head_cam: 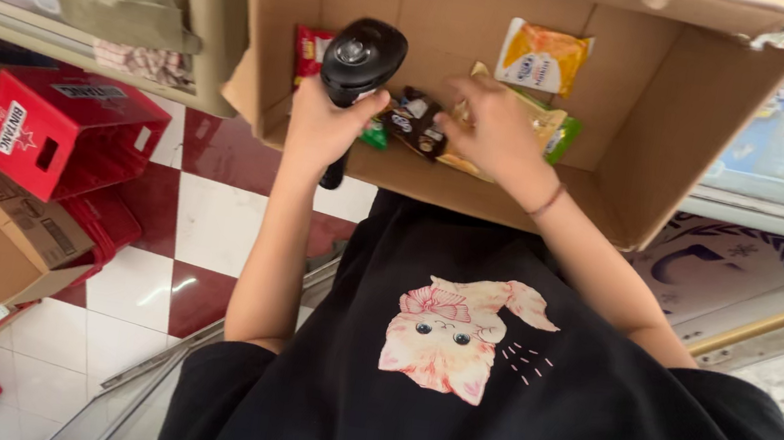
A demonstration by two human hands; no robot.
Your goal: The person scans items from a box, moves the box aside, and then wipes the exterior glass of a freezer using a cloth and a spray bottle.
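The left hand (pixel 322 120) grips a black handheld scanner (pixel 360 65); the right hand (pixel 495 128) closes its fingers on a dark snack packet (pixel 417 122) inside the brown cardboard box (pixel 667 125), among orange (pixel 541 58), red (pixel 310 50) and green packets (pixel 562 137).

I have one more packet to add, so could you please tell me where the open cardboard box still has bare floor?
The open cardboard box is bare on its right side, between the green packet and the right wall. The middle front is crowded: dark brown packets lie under the right hand, beside the left hand holding a black handheld scanner.
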